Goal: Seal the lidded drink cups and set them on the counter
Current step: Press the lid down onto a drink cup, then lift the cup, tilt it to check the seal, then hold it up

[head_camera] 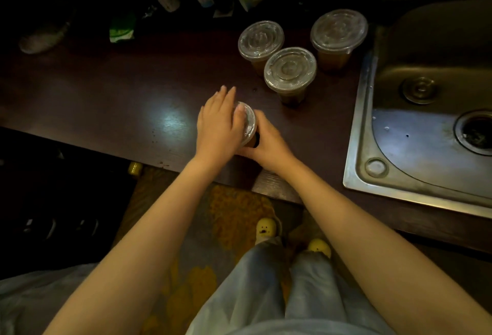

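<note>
dark brown wooden surface (106,100), steel sink (358,132) sunk in on the right. three clear lidded plastic cups of brown drink (290,70) stand near the sink. near the front edge, left grip (217,127) lies flat, pressing down on the fourth cup (249,124); right grip (269,145) wraps its side.

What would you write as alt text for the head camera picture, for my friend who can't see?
A person's left hand presses flat on the clear lid of a drink cup while the right hand grips its side, on a dark counter. Three more lidded cups of brown drink stand behind, beside a metal sink.
</note>
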